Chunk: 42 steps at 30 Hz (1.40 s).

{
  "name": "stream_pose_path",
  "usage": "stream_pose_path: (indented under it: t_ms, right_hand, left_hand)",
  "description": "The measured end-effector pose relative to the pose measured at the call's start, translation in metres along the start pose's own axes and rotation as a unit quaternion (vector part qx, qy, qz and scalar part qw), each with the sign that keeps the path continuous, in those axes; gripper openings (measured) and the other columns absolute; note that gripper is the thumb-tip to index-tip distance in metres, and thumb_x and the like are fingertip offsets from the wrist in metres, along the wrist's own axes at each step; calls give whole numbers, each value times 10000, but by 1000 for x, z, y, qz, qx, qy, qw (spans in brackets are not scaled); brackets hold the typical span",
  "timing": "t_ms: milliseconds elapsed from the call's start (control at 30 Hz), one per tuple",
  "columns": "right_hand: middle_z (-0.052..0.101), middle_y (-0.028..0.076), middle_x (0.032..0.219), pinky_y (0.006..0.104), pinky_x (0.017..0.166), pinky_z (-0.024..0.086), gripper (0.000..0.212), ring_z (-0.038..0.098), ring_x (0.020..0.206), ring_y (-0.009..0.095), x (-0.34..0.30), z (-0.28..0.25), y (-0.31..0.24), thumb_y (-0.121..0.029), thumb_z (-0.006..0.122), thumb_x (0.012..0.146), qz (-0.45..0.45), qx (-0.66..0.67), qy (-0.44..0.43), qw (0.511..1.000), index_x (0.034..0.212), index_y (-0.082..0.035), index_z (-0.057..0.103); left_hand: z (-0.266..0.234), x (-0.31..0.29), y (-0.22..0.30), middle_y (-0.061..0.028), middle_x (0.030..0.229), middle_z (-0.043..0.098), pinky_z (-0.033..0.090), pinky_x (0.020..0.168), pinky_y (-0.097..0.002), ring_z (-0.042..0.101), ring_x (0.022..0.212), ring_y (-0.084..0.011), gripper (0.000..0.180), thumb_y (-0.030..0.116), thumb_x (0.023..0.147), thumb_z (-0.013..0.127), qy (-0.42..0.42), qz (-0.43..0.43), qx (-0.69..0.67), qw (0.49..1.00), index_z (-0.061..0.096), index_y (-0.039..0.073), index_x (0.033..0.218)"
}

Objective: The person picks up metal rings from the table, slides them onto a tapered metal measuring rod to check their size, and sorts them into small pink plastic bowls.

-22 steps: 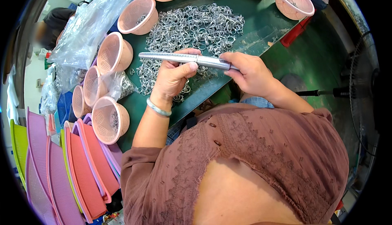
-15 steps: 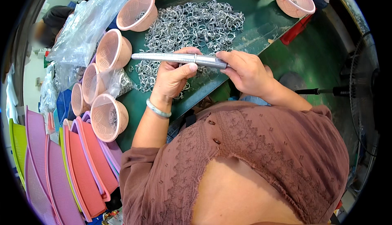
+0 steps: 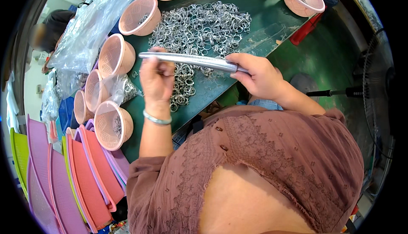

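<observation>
My right hand (image 3: pixel 259 74) is closed around the handle end of a tapered silver ring mandrel (image 3: pixel 195 61), which points left with its thin end slightly raised. At that thin end is my left hand (image 3: pixel 157 79), with a pale bangle (image 3: pixel 156 118) on the wrist. Its curled fingers are smeared by motion, so whether a ring is between them is unclear. No ring shows on the bare shaft. Beyond and beneath the mandrel, a large heap of loose silver rings (image 3: pixel 199 28) spreads over the dark green table (image 3: pixel 265 36).
Pink mesh baskets (image 3: pixel 138 16) line the table's far and left sides, some with rings inside. A clear bag of rings (image 3: pixel 127 88) lies by the left baskets. Stacked coloured plastic baskets (image 3: pixel 85 174) stand lower left. A fan (image 3: pixel 374 91) is at the right; another person (image 3: pixel 57 26) is far left.
My left hand has slid left along the mandrel to its thin end. The ring that was around the mandrel's middle no longer shows there. My right hand keeps its grip.
</observation>
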State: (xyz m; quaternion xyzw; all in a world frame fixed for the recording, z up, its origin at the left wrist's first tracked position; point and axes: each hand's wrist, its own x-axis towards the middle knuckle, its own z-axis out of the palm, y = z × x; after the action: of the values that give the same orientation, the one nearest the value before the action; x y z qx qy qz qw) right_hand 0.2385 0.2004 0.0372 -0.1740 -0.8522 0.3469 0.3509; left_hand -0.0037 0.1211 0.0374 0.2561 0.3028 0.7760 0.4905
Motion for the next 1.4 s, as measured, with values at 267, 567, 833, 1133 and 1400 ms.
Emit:
stream_pose_path:
  t_ms: [267,567,833,1133,1400]
  right_hand:
    - [586,48,850,226,703,439,313,527,778,74,-15,-14,25,35,601,784,167,210,37,963,1084,21,511]
    - [581,37,867,216,717,430,309,517,786,68,-14,-22,27,56,582,783,184,240,68,951,1081,27,504]
    - [572,26,803,217,686,427,290,510,746,66,-17,-18,37,42,591,780,175,228,64,956,1059,15,518]
    - [558,20,764,224,659,424,281,498,711,70,-17,-17,40,16,599,782,176,201,57,962,1053,9,525]
    - [566,32,754,233,653,429,275,508,702,80,-17,-14,37,9,605,776,182,204,56,960,1042,10,535]
  left_hand:
    - [-28,35,23,-61,820,577,444,529,-223,555,676,-143,152,114,809,543,150,-106,171,968,561,35,937]
    - [-9,87,-12,-111,689,646,461,574,-285,597,573,-166,224,218,681,683,-32,-56,821,568,679,22,790]
    - [-17,88,-15,-87,691,640,459,593,-272,587,595,-156,199,158,661,651,-42,-40,816,575,669,33,814]
    - [-15,82,-3,-47,680,589,433,567,-261,517,589,-129,183,92,696,657,-100,4,786,610,665,34,870]
    - [1,83,-4,-142,852,615,471,747,-385,594,832,-300,169,160,694,628,-117,-82,843,518,684,115,848]
